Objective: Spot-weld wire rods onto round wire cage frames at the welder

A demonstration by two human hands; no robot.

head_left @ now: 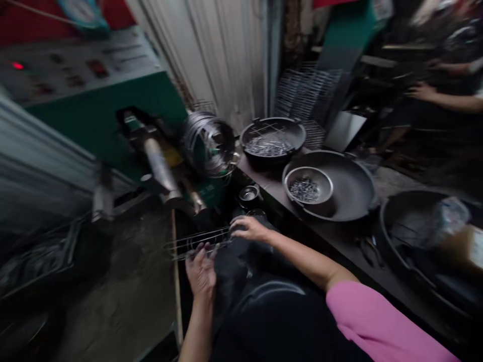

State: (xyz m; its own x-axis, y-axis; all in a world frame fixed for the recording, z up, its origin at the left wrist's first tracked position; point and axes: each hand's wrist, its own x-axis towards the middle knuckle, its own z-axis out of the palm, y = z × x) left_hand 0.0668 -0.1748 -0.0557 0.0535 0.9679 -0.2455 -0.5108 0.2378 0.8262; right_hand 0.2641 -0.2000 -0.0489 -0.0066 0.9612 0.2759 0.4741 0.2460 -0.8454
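Observation:
A thin metal wire rack (206, 236) with long parallel wires lies across my lap, somewhat blurred. My left hand (203, 274), palm turned up, has its fingers curled at the lower wires. At the rack's right end, my right hand (251, 229) bends its fingers over the wire ends. Dark apron cloth (249, 296) covers my lap beneath both hands. Just beyond my right hand stands a small metal bowl (249, 193).
A bench carries a dark pan (272, 151) of metal pieces and a wider pan (350, 186) holding a bowl (325, 185) of small parts. Coiled wire (196, 136) hangs near a green machine (94, 108). Pliers (372, 251) lie rightward. Another person's hand (422, 92) shows far right.

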